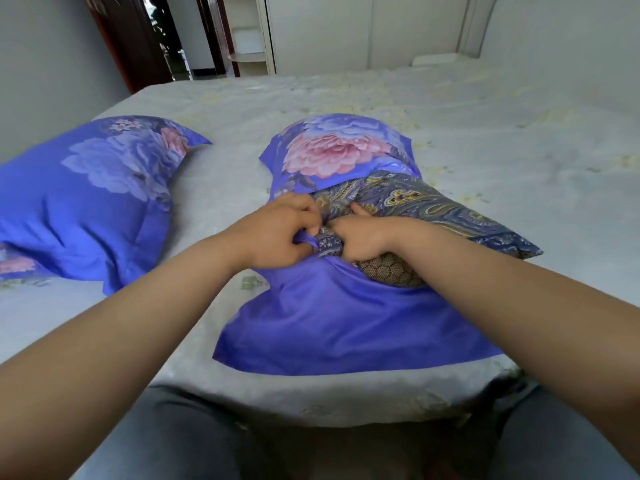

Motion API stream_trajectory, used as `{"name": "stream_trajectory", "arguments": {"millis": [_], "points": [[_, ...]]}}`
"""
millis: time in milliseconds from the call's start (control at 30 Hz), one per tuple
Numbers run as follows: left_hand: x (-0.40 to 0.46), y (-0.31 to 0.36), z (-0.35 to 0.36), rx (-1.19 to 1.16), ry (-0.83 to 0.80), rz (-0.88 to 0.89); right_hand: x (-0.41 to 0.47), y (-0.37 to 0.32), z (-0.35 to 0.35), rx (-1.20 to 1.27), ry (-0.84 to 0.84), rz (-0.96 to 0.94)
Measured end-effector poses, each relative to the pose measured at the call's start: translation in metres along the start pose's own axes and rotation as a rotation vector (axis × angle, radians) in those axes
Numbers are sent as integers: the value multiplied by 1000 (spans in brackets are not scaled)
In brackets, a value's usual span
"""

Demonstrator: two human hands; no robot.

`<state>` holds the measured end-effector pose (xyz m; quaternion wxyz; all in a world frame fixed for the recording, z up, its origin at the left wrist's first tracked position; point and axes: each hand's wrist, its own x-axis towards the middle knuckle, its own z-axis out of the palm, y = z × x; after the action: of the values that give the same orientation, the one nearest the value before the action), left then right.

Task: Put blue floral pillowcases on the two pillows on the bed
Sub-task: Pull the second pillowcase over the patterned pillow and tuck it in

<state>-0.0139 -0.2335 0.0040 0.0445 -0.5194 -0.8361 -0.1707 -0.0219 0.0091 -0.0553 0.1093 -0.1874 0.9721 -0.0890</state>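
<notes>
Pillowcase half on second pillow; your left hand pinches its hem, right hand grips pillow; next, tuck the corner in.

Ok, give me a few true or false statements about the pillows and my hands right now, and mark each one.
1. The pillow on the left is fully inside a blue floral pillowcase. True.
2. The paisley pillow is completely covered. False: part of it sticks out of the second pillowcase.
3. The left hand grips blue fabric. True.
4. The right hand rests flat on the bedsheet. False: its fingers are curled at the paisley pillow.
5. Both pillows are stacked. False: they lie side by side, apart.
</notes>
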Motion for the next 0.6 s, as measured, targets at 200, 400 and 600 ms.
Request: {"name": "stream_trajectory", "arguments": {"millis": [200, 400, 600], "points": [[12, 12, -18, -143, -419, -316, -21, -6, -14, 126, -135, -33], [25, 4, -6, 236, -837, -452, -83, -41, -30, 556, 270, -112], [-1, -1, 6, 274, -351, -543, -166, -20, -13, 173, 883, 575]]}}
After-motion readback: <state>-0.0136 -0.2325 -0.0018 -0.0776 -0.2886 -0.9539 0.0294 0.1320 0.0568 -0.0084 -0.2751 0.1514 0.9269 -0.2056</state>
